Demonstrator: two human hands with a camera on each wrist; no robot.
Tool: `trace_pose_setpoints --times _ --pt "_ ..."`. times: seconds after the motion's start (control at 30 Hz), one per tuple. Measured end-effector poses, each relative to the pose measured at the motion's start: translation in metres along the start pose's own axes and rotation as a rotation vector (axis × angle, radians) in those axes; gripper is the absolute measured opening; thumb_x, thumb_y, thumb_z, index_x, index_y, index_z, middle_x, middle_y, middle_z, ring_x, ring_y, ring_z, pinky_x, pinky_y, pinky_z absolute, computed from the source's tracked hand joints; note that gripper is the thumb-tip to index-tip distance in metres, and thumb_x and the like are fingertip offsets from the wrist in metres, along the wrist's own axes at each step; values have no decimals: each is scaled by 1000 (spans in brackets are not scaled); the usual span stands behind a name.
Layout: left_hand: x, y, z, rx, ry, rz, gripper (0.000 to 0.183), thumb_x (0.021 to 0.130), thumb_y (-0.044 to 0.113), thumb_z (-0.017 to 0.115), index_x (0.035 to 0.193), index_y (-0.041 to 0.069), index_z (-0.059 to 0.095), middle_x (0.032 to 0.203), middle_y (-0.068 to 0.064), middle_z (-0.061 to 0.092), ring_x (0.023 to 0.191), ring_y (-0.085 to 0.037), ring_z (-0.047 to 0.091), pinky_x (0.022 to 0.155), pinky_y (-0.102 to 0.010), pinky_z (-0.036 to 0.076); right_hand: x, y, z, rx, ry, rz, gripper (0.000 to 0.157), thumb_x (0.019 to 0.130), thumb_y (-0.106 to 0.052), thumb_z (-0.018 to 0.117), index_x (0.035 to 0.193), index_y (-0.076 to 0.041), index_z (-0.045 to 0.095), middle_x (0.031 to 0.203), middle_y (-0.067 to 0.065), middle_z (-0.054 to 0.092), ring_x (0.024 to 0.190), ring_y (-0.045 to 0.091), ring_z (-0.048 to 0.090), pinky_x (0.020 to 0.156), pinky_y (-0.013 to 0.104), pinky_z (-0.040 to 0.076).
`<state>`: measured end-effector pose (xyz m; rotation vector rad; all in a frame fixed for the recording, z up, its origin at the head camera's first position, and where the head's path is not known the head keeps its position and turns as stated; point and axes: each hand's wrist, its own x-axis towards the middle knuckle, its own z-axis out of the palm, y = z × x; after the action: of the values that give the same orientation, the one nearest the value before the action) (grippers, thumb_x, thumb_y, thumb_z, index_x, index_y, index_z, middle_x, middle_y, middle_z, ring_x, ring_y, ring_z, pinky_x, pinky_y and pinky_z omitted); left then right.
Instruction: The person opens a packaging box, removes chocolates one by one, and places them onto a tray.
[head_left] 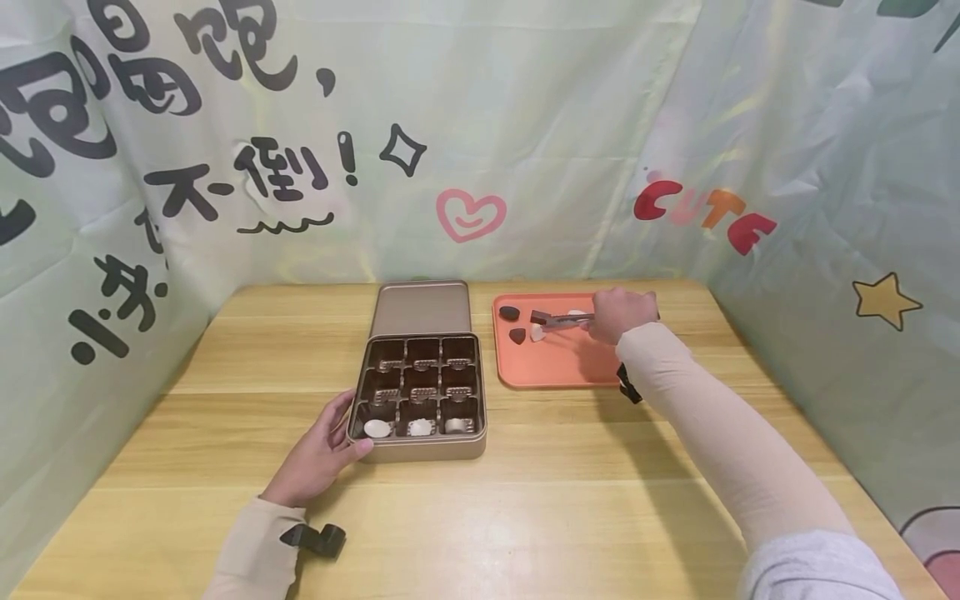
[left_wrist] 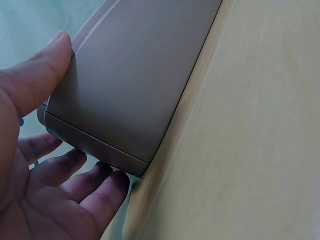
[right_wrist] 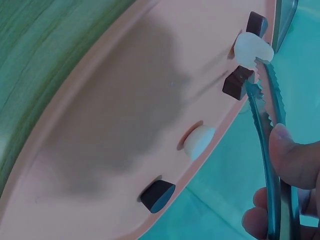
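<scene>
The left hand (head_left: pixel 318 450) holds the near-left corner of a brown box (head_left: pixel 427 452), its thumb against the front rim and its other fingers along the side wall. The box stands on the counter (head_left: pixel 480 525) just right of that hand and is divided into nine compartments. In the row closest to the hand sit a white oval piece (head_left: pixel 377 428), a white scalloped piece (head_left: pixel 421 427) and another white piece (head_left: pixel 456 426), one per compartment. The lid (head_left: pixel 422 310) lies flat beyond the box, farther forward from the hand.

The right hand (head_left: pixel 621 315) grips serrated tongs (right_wrist: pixel 268 155), which point leftward over an orange tray (head_left: pixel 555 367). Ahead of the hand, the tips are close to a dark block (right_wrist: pixel 238 83) and a white lump (right_wrist: pixel 252 48); whether they pinch either, I cannot tell. Left of the hand in its wrist view lie a white dome (right_wrist: pixel 200 142) and a dark piece (right_wrist: pixel 158 196), both on the tray.
</scene>
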<state>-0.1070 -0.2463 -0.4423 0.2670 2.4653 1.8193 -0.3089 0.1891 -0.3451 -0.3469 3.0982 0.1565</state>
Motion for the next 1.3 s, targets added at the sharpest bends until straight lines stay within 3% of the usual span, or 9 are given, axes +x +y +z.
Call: trace_pose_setpoints --times 0.17,0.37,0.57,0.9,1.3 --pt "0 0 0 2 3 2 84 90 16 70 153 4 16 157 -25 12 140 -42 22 110 -35 28 -1 -1 -4 16 9 9 33 86 -42 70 91 -10 69 71 5 63 67 29 59 74 64 46" --pt "1 0 0 -3 1 -3 84 90 15 70 153 4 15 157 -26 11 140 -42 21 110 -34 27 -3 -3 -10 24 22 21 31 86 -39 69 97 -10 70 74 5 64 67 29 60 66 58 49" --pt "1 1 -1 1 -2 -8 85 90 16 70 153 4 14 157 -26 11 141 -42 21 110 -34 26 -4 -11 -16 38 39 1 36 85 -46 70 96 -12 69 72 3 64 69 27 62 65 55 51" --pt "0 2 0 3 1 -6 85 90 15 70 153 3 14 157 -26 12 140 -42 21 110 -35 27 -10 -51 -22 -9 74 -96 31 84 -43 73 89 -13 69 63 -1 59 55 19 57 47 39 50" --pt "1 -1 0 -15 -1 8 85 89 16 70 153 4 16 157 -26 14 140 -41 23 110 -34 28 -23 -96 -33 -24 181 -219 29 83 -45 73 82 -17 66 61 -4 57 56 18 55 51 39 49"
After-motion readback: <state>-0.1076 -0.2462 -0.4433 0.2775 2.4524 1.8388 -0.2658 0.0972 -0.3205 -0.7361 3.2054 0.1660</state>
